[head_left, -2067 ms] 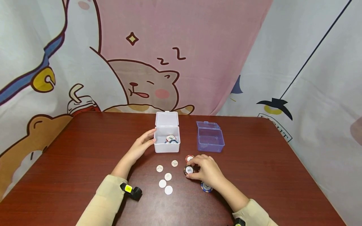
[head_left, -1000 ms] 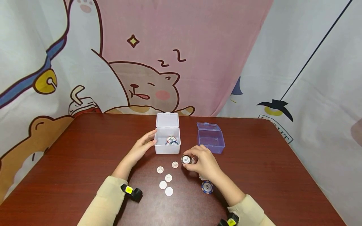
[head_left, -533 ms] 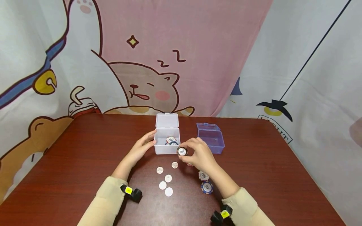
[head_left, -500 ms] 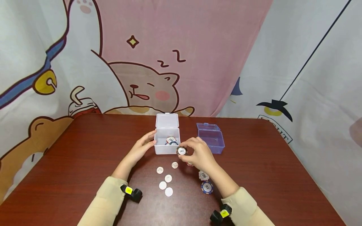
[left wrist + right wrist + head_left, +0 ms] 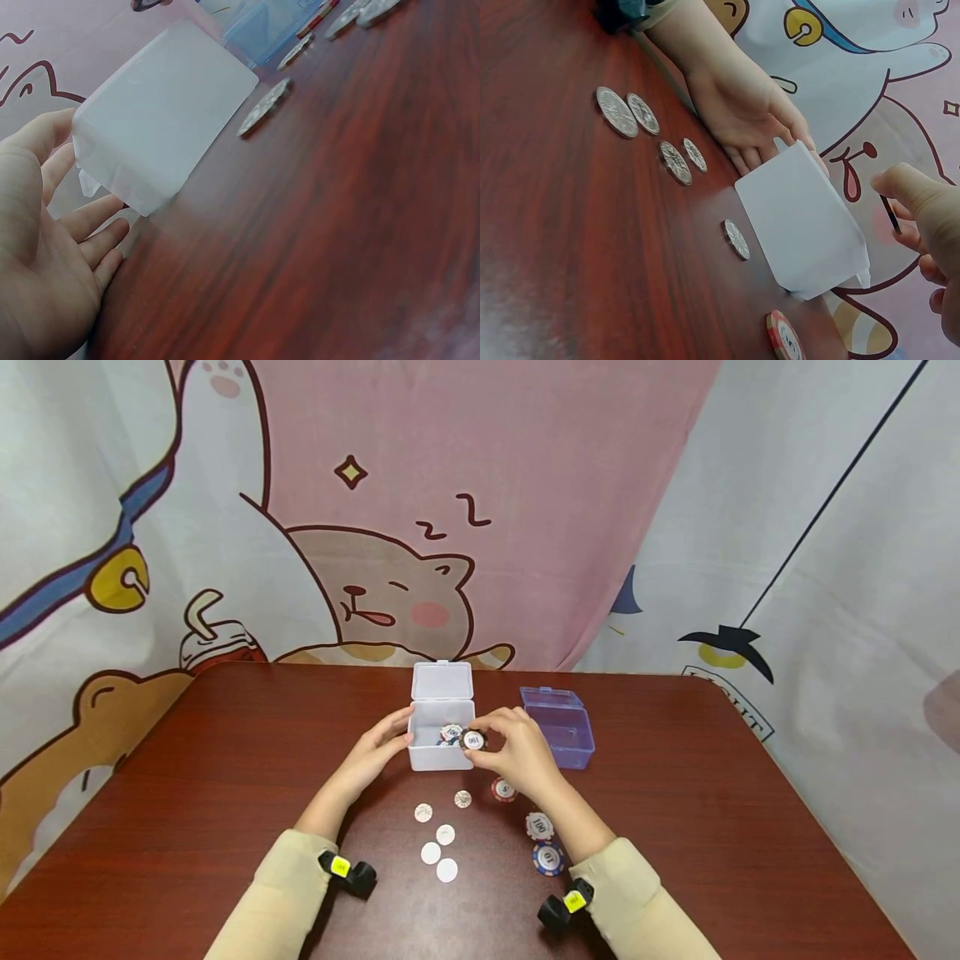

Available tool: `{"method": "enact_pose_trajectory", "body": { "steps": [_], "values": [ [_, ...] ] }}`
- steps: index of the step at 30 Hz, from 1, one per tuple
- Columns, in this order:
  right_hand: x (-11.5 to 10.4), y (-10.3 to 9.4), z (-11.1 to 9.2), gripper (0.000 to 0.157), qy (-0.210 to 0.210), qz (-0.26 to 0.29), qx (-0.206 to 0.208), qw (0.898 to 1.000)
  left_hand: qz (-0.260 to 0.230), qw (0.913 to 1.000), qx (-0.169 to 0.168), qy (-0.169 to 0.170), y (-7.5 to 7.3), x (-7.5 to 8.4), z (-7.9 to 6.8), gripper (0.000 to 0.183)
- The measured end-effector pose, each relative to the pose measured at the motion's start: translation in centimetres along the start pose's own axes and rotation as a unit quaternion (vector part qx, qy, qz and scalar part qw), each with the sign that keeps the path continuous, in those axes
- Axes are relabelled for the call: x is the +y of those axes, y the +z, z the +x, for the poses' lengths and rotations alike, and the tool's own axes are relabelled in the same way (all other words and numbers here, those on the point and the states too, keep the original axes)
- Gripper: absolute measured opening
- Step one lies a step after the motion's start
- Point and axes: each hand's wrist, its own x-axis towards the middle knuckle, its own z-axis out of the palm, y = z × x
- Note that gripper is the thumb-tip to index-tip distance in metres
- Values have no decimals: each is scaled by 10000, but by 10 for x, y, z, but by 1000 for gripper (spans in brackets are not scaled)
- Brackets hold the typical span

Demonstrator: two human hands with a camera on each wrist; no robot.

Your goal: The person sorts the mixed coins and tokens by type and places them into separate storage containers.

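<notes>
My right hand (image 5: 519, 750) pinches a black poker chip (image 5: 473, 740) marked 100 between thumb and fingers, over the right front rim of the white lidded box (image 5: 442, 759). In the right wrist view the same black chip (image 5: 890, 214) shows edge-on, above the box's level. Several poker chips (image 5: 450, 732) lie inside the box, whose lid stands up at the back. Against the box's left side rests my left hand (image 5: 371, 758), fingers extended. The left wrist view shows the left hand's fingers (image 5: 90, 217) loosely spread along the box wall.
A blue-purple translucent box (image 5: 564, 745) stands lid-up at the right. Near my right forearm lie a red chip (image 5: 504, 790), a white chip (image 5: 539, 826) and a blue chip (image 5: 548, 858). Several silver coins (image 5: 446, 835) are spread in front of the white box.
My right hand has picked up the black chip from the table and carried it forward and left to the white box's rim. The left hand stays at the box.
</notes>
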Motion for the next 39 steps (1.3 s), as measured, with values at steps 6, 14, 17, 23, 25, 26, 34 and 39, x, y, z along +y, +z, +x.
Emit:
{"method": "enact_pose_trajectory", "body": {
  "steps": [6,14,17,23,25,26,34,39],
  "values": [
    [2,3,10,32,81,-50,18,10000,56,9999,108,-45,-2,-18,4,49],
    [7,10,22,34,195,-110,-20,9997,50,9999,153,-42,-4,-26,6,51],
    [8,14,26,36,191,-86,2,9998,51,9999,132,-26,-3,-25,6,51],
    [10,19,33,37,299,-75,-51,9995,14,10000,94,7,-2,-21,5,51],
    [11,21,35,37,357,-52,-72,9993,28,10000,83,-22,-3,-21,5,51],
    [12,22,36,37,379,-52,-77,9992,32,9999,95,-27,-3,-25,6,51],
    [19,32,39,37,466,-151,-167,9987,80,9999,9,-69,-1,1,-1,51],
    [22,36,39,37,539,-281,-244,9979,117,9998,-23,-134,1,9,-3,51]
  ]
}}
